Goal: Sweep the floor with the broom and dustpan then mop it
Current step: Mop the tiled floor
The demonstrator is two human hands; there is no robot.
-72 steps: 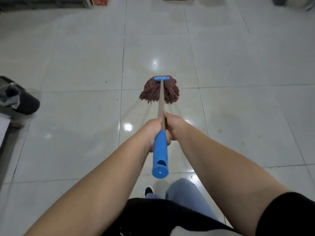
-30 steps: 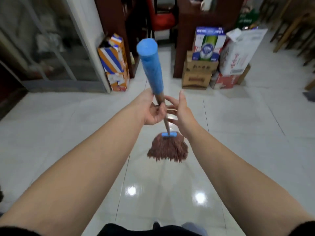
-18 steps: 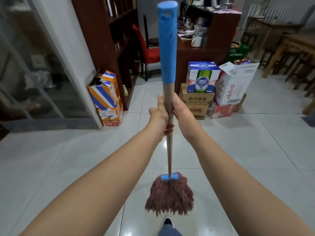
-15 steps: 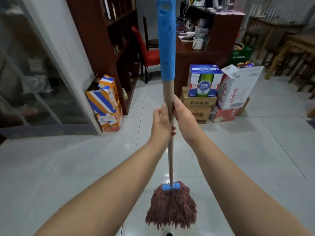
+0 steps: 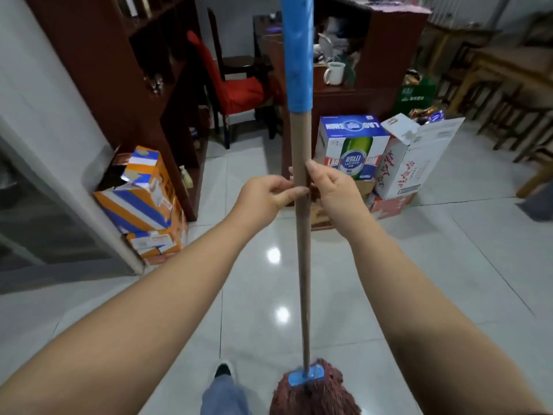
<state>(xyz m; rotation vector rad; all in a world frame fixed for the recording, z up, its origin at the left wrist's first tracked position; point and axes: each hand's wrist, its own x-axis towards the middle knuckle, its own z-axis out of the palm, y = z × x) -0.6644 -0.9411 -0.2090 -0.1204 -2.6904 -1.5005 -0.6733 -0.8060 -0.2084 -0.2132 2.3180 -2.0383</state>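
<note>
I hold the mop upright in front of me. Its wooden handle (image 5: pixel 302 265) runs from a blue grip (image 5: pixel 298 55) at the top of the view down to the reddish-brown string head (image 5: pixel 314 395), which sits on the glossy white tiles beside my foot (image 5: pixel 223 371). My left hand (image 5: pixel 264 199) pinches the wooden handle from the left with thumb and fingertips. From the right, my right hand (image 5: pixel 333 190) grips it at the same height, thumb lying up along the shaft. No broom or dustpan is in view.
Orange-and-blue cartons (image 5: pixel 143 202) are stacked at the left by a dark shelf unit (image 5: pixel 119 70). Beer and white boxes (image 5: pixel 350 148) stand ahead against a desk with a white mug (image 5: pixel 334 73). A red chair (image 5: pixel 239 91) is behind, with wooden chairs (image 5: pixel 508 94) at the right.
The mop swung from a slant pointing away across the floor to upright, its head now by my foot. My left hand shifted from a full wrap to a pinch.
</note>
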